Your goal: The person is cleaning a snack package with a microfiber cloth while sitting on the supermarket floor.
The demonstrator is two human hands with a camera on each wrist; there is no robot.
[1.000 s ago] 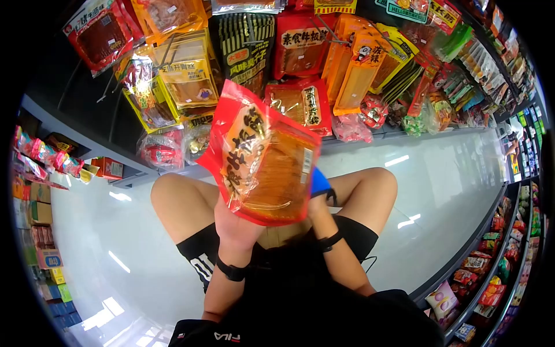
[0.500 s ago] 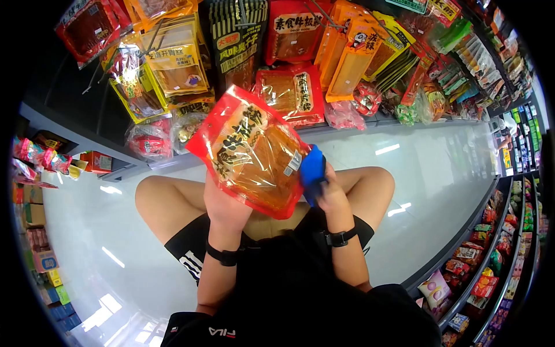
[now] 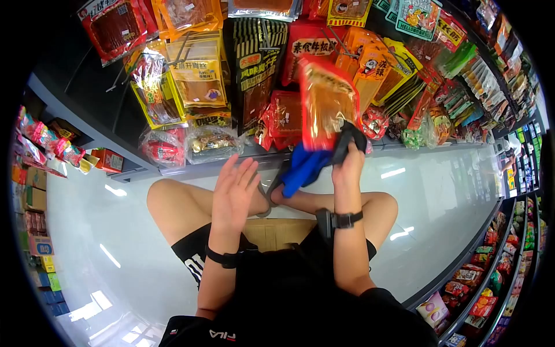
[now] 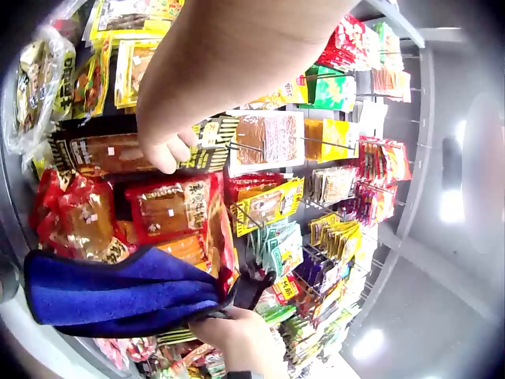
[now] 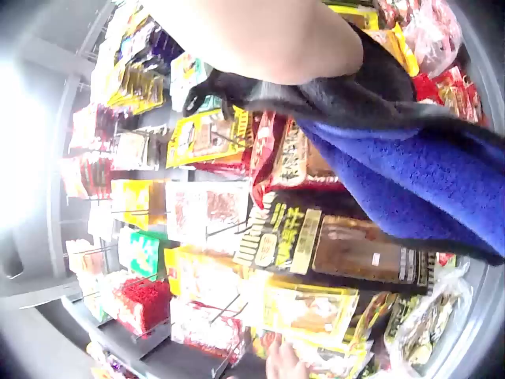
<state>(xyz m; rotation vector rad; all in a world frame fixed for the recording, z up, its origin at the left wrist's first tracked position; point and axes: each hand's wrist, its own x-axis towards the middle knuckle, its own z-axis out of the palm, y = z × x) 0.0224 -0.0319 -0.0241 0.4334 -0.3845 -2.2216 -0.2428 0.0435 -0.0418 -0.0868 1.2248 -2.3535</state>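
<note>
My right hand point(image 3: 348, 165) grips a blue cloth point(image 3: 306, 168) with black edging, which hangs down to the left of the fingers. A red snack packet point(image 3: 332, 107) with a clear window stands tilted just above that hand, its lower corner held against the cloth. It overlaps the hanging packets behind it and looks blurred. In the left wrist view the cloth point(image 4: 126, 296) droops from the right hand point(image 4: 245, 339). My left hand point(image 3: 234, 194) is raised with spread fingers, holding nothing, below the shelf edge. Another red packet point(image 3: 286, 113) lies behind, at the shelf front.
Snack packets hang on metal hooks, including yellow packets point(image 3: 199, 81) and black striped packets point(image 3: 254, 75). Clear plastic bags point(image 3: 214, 144) lie along the shelf front. Crossed bare legs rest beside a cardboard sheet point(image 3: 277, 231) on the glossy floor. Another stocked shelf point(image 3: 462, 272) stands at right.
The red packet has left my left hand and moved up and right towards the shelf with my right hand. My left hand has let go and spread its fingers.
</note>
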